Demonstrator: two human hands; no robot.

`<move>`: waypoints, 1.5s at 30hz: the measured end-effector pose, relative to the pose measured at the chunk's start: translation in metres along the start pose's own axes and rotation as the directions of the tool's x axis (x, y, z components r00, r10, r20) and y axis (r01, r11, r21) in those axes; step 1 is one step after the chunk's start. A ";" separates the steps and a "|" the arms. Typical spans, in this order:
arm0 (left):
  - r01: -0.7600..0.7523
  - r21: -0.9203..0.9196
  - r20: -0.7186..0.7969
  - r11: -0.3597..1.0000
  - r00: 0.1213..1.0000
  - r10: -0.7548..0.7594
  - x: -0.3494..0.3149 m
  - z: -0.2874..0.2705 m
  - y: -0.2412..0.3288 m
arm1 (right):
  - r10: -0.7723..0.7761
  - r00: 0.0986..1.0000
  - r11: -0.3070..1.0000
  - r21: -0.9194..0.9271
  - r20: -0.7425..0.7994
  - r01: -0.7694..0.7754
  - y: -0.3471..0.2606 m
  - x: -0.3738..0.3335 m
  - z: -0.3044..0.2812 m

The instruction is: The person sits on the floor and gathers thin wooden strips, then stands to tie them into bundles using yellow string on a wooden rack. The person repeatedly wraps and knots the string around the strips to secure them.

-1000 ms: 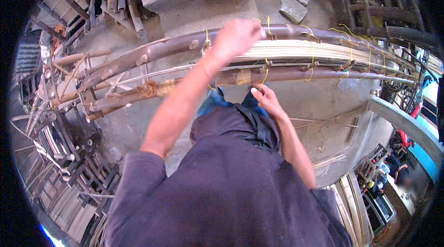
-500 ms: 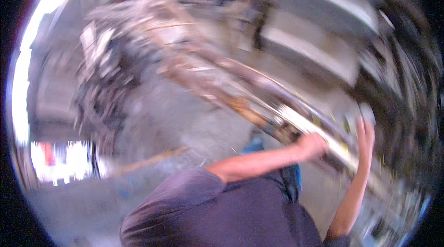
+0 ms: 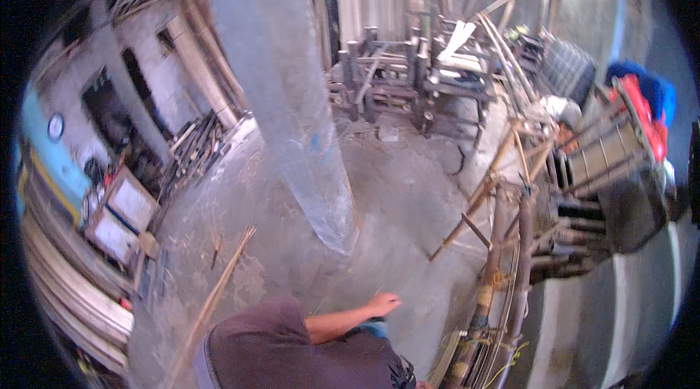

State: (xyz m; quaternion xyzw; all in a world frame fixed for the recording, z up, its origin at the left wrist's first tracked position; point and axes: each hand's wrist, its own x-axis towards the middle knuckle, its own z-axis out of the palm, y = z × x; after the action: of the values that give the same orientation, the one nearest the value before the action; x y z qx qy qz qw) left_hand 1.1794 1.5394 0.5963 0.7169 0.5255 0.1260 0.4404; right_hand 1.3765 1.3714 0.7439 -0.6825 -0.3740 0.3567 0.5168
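Observation:
My left hand [image 3: 383,304] is held out in front of my body over the grey concrete floor [image 3: 292,272]. Its fingers look curled together, and no object shows in them. Nearest to it on the right stands a long frame of bamboo and wooden poles [image 3: 503,265], tied in places with yellow cord. Beyond the hand, the foot of a grey concrete pillar [image 3: 292,112] meets the floor. At the lower edge, beside my dark shirt, only a sliver of skin appears; my right hand itself cannot be made out.
Thin sticks [image 3: 219,287] lie on the floor at left, near stacked boards [image 3: 73,287] and a pale cabinet [image 3: 131,207]. Wooden racks [image 3: 394,75] stand at the back. On the right are a slatted chair-like frame [image 3: 601,159], red and blue cloths [image 3: 645,104] and pale steps [image 3: 576,309].
My view has swung away from the pole frame, which now stands to the right. My left hand has come off it; my right hand has left the picture.

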 end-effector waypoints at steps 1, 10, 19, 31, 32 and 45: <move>0.166 -0.061 -0.049 0.984 0.984 -0.169 -0.013 0.009 -0.042 | -0.024 0.999 1.000 -0.004 0.037 0.025 -0.010 0.014 0.002; -0.120 -0.188 -0.137 0.975 0.986 0.095 -0.159 0.017 -0.296 | -0.135 0.930 0.991 0.046 0.341 0.127 -0.113 0.101 0.136; 0.494 0.272 0.020 0.826 0.855 -0.518 -0.207 -0.023 -0.333 | -0.061 0.891 0.998 0.011 0.450 0.062 -0.147 0.090 0.230; 0.240 0.331 0.119 0.913 0.949 -0.293 -0.192 -0.030 -0.330 | -0.020 0.890 1.000 0.026 0.456 0.010 -0.156 0.091 0.253; 0.249 0.303 0.139 0.920 0.943 -0.301 -0.190 -0.029 -0.329 | -0.008 0.893 1.000 0.024 0.450 -0.004 -0.154 0.093 0.253; 0.283 0.259 0.191 0.924 0.922 -0.336 -0.176 -0.033 -0.329 | 0.040 0.905 0.997 0.037 0.424 -0.062 -0.157 0.096 0.238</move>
State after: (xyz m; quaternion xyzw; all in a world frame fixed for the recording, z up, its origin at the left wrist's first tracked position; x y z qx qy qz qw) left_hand 0.8739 1.4234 0.4136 0.6793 0.5888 -0.0906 0.4286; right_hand 1.1906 1.5892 0.8362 -0.5855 -0.4502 0.5188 0.4306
